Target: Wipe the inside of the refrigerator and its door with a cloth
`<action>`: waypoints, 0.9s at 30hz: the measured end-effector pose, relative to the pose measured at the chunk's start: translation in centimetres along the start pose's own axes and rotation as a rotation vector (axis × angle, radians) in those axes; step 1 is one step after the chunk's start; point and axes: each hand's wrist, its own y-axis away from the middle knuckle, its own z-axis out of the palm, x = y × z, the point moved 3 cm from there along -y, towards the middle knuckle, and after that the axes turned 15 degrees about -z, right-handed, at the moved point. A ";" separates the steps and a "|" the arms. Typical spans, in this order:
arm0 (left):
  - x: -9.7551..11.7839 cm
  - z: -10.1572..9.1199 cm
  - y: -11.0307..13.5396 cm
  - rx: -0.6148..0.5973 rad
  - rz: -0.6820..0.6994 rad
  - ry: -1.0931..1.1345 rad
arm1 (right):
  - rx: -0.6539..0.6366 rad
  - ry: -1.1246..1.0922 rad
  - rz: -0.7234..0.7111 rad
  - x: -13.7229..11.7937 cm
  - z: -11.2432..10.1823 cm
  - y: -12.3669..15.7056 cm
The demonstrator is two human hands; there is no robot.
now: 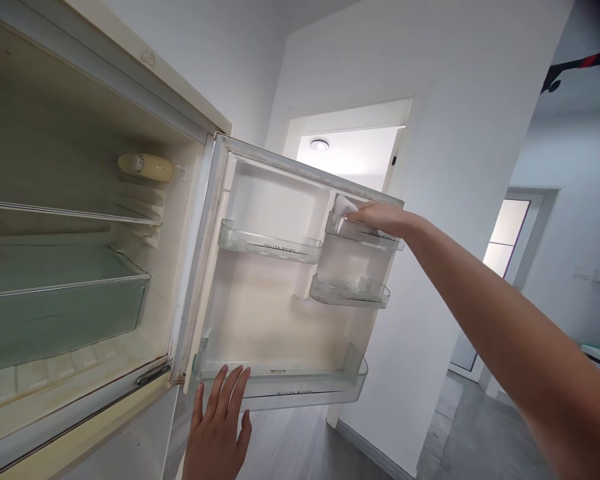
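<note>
The door of an old cream-white refrigerator (300, 287) stands open, with its inner side facing me. My right hand (380, 219) reaches to the top door bin (363, 235) and presses a white cloth (344, 207) against the bin's inner corner. My left hand (217, 427) is low down, its fingers spread against the front of the transparent bottom door bin (280, 388). Two more clear bins, a middle one (270, 243) and a lower right one (349, 292), sit on the door between my hands.
To the left, the refrigerator's interior holds a glass shelf (70, 212), a clear crisper drawer (60, 313) and a cream lamp cover (146, 167). White walls, a doorway with a ceiling lamp (319, 145) and a grey floor (480, 433) lie beyond the door.
</note>
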 end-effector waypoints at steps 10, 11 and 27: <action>-0.4 0.1 0.0 -0.009 0.008 -0.029 | -0.080 -0.035 0.232 5.4 -0.3 2.8; -0.4 0.1 0.0 -0.009 0.006 -0.030 | -0.027 -0.081 0.260 6.1 -0.3 2.9; -0.1 0.2 0.1 -0.044 -0.016 -0.005 | 1.246 0.123 0.138 9.7 -3.6 9.2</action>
